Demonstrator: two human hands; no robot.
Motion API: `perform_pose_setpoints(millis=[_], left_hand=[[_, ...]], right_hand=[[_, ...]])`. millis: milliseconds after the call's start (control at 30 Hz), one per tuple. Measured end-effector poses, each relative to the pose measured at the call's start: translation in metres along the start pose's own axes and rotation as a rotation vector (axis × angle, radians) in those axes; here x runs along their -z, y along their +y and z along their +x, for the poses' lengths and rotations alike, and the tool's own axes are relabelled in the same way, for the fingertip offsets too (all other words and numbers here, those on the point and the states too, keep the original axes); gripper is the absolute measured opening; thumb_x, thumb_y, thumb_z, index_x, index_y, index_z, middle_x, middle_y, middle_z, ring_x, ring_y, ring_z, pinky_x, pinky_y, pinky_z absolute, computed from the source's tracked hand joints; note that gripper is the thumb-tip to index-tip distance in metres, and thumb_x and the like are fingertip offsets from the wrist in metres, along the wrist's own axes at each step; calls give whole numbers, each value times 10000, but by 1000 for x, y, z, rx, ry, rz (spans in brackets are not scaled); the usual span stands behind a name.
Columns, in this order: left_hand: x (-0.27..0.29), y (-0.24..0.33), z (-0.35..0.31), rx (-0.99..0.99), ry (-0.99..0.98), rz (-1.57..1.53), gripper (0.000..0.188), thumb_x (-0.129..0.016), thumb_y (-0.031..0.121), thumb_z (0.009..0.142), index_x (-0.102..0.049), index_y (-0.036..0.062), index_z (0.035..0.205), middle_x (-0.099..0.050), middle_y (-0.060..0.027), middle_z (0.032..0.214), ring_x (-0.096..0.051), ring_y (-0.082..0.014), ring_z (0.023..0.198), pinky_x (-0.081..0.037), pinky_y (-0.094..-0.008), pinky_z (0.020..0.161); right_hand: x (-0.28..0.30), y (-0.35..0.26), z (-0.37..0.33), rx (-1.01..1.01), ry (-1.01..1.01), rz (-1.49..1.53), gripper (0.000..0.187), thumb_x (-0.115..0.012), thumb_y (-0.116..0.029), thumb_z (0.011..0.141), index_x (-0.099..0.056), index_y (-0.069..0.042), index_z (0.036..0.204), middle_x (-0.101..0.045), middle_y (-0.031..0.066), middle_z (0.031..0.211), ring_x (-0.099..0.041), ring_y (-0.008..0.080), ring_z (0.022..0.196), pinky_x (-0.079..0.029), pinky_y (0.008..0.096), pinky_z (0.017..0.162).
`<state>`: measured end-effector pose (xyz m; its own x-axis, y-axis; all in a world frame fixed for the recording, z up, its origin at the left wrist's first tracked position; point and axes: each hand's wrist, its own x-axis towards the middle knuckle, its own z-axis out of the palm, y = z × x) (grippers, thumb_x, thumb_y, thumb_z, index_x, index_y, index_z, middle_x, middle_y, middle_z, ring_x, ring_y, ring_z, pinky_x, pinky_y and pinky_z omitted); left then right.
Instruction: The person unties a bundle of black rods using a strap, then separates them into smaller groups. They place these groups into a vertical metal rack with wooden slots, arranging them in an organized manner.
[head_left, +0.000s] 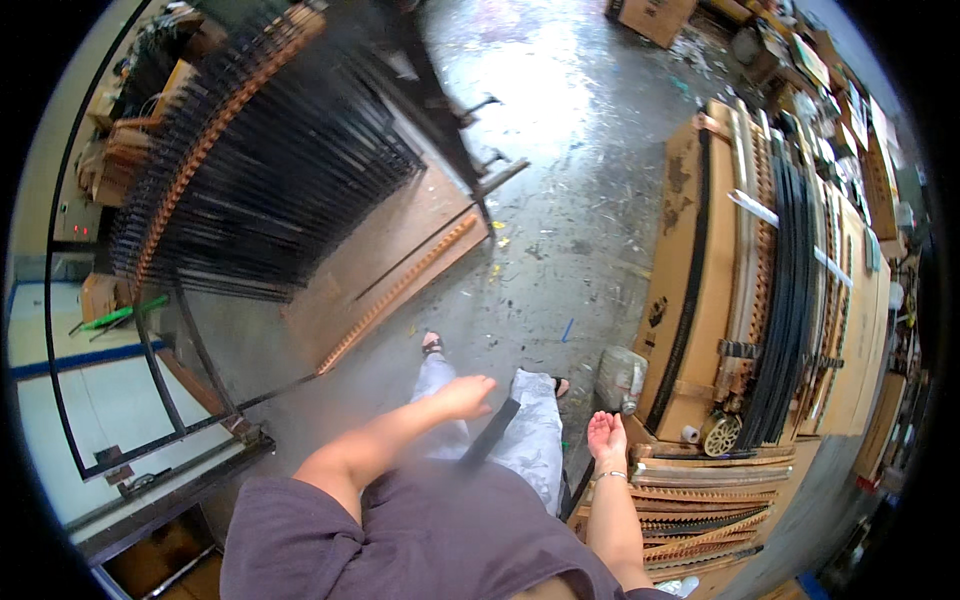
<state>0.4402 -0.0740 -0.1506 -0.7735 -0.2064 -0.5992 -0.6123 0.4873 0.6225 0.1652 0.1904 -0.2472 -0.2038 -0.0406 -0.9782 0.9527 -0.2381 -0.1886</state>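
Hovering beside the dark strip (490, 437), positioned before the trousers (535, 430), the left hand (465, 397) had finger spacing too blurred to tell; the right hand (606, 438), fingers loosely curled, close together, sat near the plastic jug (620, 376), which an outward swing could have knocked

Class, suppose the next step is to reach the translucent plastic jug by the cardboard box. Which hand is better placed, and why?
Probably the right hand: it looks open and empty, and appears close to the jug in this view. The left hand appears farther off.
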Motion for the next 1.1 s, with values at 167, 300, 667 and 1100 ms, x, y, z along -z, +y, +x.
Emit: perform_pose_setpoints(millis=[167,300,667,1100], left_hand=[[5,-108,-76,174,190,-265,481,-702,229,780,-526,17,1175,-629,-176,1078,-602,-336,1025,-480,-423,873],[-21,-207,-155,451,444,-343,452,-704,202,766,-546,20,1149,-642,-167,1030,-613,-327,988,-492,-415,849],[-219,-157,-340,1264,291,-836,240,-664,267,785,-534,70,824,-586,-166,748,-577,-368,740,-464,-450,665],[-146,-310,1,1152,787,-1390,182,-634,217,810,-589,40,819,-617,-156,799,-613,-305,750,-488,-416,667]], right_hand=[[-93,79,5,78,-155,-238,248,-550,-298,951,-555,-49,948,-632,103,928,-609,248,915,-526,377,822],[-206,182,-13,155,-248,-677,271,-570,-234,940,-516,-15,1090,-625,120,930,-628,246,857,-546,356,736],[-366,372,95,648,-810,-1947,210,-647,-149,850,-598,-10,1000,-651,58,817,-620,129,715,-509,273,635],[-524,507,276,1742,-1291,-2798,225,-557,-97,799,-570,-86,1024,-614,108,997,-590,287,958,-485,407,766]])
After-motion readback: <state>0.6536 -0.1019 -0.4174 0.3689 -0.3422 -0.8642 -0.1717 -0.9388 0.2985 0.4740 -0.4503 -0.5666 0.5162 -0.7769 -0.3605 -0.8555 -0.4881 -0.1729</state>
